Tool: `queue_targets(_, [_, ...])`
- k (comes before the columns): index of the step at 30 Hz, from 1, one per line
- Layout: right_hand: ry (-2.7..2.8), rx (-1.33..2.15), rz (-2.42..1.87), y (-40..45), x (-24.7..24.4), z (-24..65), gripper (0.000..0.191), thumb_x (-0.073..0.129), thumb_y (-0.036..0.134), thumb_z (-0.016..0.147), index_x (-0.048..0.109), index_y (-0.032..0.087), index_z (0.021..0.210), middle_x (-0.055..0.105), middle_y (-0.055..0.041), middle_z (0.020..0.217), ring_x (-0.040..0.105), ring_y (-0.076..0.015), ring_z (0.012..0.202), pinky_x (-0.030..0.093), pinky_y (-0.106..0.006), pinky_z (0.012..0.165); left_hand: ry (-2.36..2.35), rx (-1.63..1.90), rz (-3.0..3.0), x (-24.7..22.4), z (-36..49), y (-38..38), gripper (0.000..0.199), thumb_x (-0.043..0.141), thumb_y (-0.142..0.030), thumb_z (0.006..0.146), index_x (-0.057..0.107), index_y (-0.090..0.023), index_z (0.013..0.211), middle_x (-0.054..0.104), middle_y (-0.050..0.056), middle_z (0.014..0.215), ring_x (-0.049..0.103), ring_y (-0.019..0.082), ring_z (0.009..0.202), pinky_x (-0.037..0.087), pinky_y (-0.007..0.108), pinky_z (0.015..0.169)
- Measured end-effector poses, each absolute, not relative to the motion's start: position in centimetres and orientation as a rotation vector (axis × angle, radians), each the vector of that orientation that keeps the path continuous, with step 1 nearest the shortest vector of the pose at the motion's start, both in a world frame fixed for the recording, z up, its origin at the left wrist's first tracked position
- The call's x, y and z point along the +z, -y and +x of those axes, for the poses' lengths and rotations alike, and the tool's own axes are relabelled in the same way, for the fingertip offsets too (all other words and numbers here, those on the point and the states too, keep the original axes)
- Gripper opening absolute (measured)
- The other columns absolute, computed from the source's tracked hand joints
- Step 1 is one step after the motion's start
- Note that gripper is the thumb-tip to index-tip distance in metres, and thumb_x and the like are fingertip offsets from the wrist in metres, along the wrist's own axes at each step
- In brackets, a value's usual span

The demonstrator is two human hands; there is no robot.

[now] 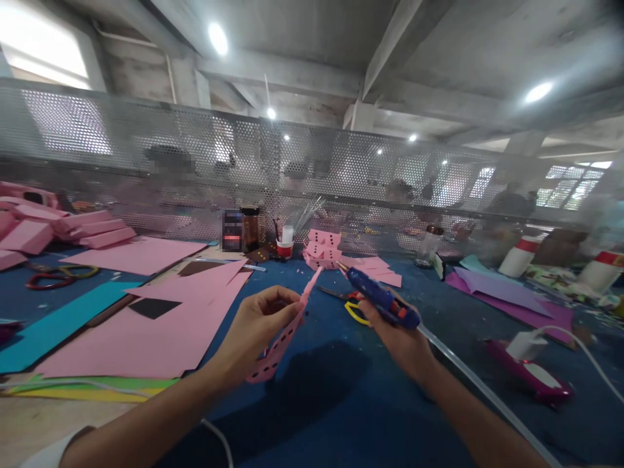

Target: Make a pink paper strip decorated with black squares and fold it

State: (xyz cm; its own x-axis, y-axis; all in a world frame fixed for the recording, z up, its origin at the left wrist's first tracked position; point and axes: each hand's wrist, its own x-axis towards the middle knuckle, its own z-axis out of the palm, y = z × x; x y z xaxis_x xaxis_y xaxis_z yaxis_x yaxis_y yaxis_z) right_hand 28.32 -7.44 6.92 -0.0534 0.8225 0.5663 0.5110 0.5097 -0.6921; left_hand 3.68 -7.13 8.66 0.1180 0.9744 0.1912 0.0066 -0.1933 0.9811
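Note:
My left hand (268,318) pinches a pink paper strip (279,354) marked with black dots; it hangs tilted above the blue table (312,416). In my right hand (397,338) is a blue hot glue gun (377,292), its nozzle pointing up and left toward the strip, apart from it. A clear glue stick trails out of its back end. Beyond the hands stand several folded pink paper pieces (324,250) with black dots. Scissors (358,311) with yellow and red handles lie partly behind the glue gun.
Pink paper sheets (112,338) and a teal strip (53,325) cover the left, with pink boxes (29,234) and more scissors (53,276) behind. Right are purple sheets (511,299), a magenta device (531,374) and white bottles (520,255). A perforated metal screen (341,175) closes the back.

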Motion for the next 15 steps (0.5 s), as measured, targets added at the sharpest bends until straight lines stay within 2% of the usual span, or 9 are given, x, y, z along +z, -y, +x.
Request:
queue_targets(2, [1.709,0.280,-1.161,6.4,7.5,29.9,0.024,0.061,0.044,0.088,0.063,0.020,0.092,0.062,0.0004,0.072,0.058,-0.0155,0.063,0.043,-0.025,0.058,-1.053,1.280,1.454,8.8,3.7,7.1,0.022,0.074,-0.039,0.077,0.066,-0.018,0.078,0.068,-0.001,0.070,0.063,0.013,0.069,0.045,0.021,0.063])
queue_targets(5, [1.825,-0.139,-1.458,4.3,7.6,33.0,0.024,0.058,0.039,0.089,0.061,0.024,0.107,0.067,0.0008,0.078,0.064,-0.0188,0.069,0.042,-0.026,0.063,-1.053,1.304,1.503,8.7,3.6,7.0,0.025,0.074,-0.041,0.077,0.067,-0.018,0.081,0.069,0.000,0.074,0.066,0.016,0.073,0.048,0.024,0.068])
queue_targets(7, [1.896,-0.277,-1.696,2.9,7.1,34.9,0.030,0.054,0.037,0.091,0.055,0.024,0.118,0.070,-0.0034,0.091,0.068,-0.0236,0.082,0.043,-0.029,0.068,-1.054,1.319,1.521,8.5,3.4,7.0,0.026,0.073,-0.042,0.077,0.067,-0.018,0.082,0.070,0.001,0.077,0.067,0.017,0.075,0.049,0.026,0.070])
queue_targets(10, [1.926,-0.336,-2.026,1.2,5.9,37.1,0.037,0.048,0.033,0.094,0.045,0.021,0.128,0.066,-0.0105,0.117,0.064,-0.0266,0.107,0.044,-0.031,0.081,-1.052,1.345,1.554,8.5,3.3,7.0,0.024,0.072,-0.041,0.078,0.067,-0.018,0.082,0.070,0.002,0.076,0.066,0.017,0.075,0.049,0.027,0.069])
queue_targets(15, [1.911,-0.305,-2.240,-0.2,4.0,39.5,0.035,0.047,0.025,0.091,0.049,0.012,0.123,0.062,-0.0184,0.117,0.063,-0.0318,0.106,0.045,-0.039,0.085,-1.128,1.379,1.656,8.6,3.4,7.5,0.019,0.068,-0.038,0.082,0.066,-0.018,0.080,0.068,0.001,0.071,0.063,0.015,0.066,0.047,0.024,0.059])
